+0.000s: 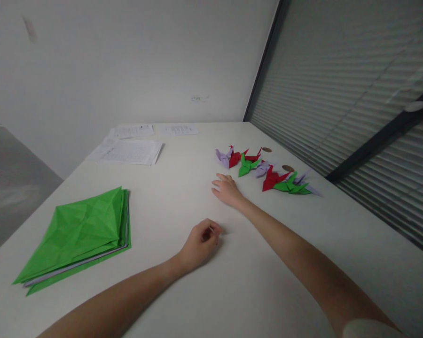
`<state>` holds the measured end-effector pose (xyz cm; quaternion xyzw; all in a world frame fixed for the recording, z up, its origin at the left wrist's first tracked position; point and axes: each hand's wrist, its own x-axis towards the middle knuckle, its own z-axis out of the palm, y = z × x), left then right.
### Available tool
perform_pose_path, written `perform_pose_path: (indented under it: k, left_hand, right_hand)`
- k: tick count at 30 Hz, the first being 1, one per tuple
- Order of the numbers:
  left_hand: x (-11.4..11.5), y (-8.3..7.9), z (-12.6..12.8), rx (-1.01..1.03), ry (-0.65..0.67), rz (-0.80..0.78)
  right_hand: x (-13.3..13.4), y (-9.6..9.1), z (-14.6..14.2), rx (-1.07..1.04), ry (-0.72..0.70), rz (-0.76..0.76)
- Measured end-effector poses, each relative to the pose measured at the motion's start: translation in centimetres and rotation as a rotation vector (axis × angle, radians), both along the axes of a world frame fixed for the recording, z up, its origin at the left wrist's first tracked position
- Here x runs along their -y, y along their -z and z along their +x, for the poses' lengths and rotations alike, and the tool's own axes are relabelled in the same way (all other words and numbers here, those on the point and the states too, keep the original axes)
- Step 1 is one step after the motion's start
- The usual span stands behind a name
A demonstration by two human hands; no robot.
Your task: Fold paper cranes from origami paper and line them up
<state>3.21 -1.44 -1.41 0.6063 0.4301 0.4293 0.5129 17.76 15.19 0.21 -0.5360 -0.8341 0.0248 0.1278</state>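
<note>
My left hand [201, 243] rests on the white table with its fingers curled in toward the thumb, and nothing shows in the hollow between them. Farther forward, my right hand [227, 188] is held low over the tabletop, fingers apart and holding nothing. Just beyond it and to its right lies a cluster of folded paper cranes: a green crane [247, 165], a red crane [273, 179], a lilac crane [224, 157] and several others, some overlapping. At the left sits a stack of creased green paper sheets [86, 223], with a lilac edge between the layers.
Printed papers [130, 152] lie at the table's far left. Two brown round discs, one a near disc [288, 168], lie beside the cranes. A wall [162, 61] bounds the far end, and window blinds [338, 94] run along the right edge.
</note>
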Motion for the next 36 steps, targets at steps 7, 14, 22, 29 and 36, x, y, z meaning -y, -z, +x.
perform_pose_path:
  k: [7, 14, 22, 29, 36]
  left_hand:
    - [0.6, -0.4, 0.1, -0.207, 0.071, 0.212]
    - [2.0, -4.8, -3.3, -0.850, 0.481, 0.776]
    - [4.4, -6.9, -17.5, -1.211, 0.142, 0.638]
    - [7.1, -5.4, -28.9, -1.352, -0.265, 0.397]
    - [8.1, -4.5, -30.5, -1.249, -0.178, 0.274]
  right_hand:
    - [5.1, 1.4, -0.5, -0.057, -0.146, -0.014]
    - [5.7, 1.9, -0.4, -0.092, -0.124, 0.024]
    - [5.3, 1.8, -0.3, -0.109, -0.127, 0.030]
    - [4.9, 2.0, -0.4, -0.114, -0.112, 0.035]
    - [4.8, 2.1, -0.4, -0.099, -0.110, 0.044]
